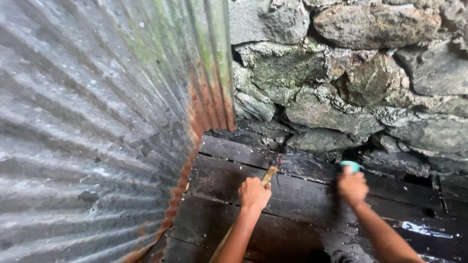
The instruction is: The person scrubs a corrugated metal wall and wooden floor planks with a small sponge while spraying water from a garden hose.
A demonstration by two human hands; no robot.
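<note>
1. Left hand fisted around a wooden brush handle; stiff, light, probably wet and slick, best gripped mid-shaft.
2. Right hand, blurred, closed on a small teal object, kind unclear.
3. Both over wet dark floor planks, by a rusty corrugated metal sheet and a stone wall.

Rough rural outbuilding corner: rusted corrugated metal sheet meets mossy dry-stone wall; wet dark plank floor underfoot.
</note>
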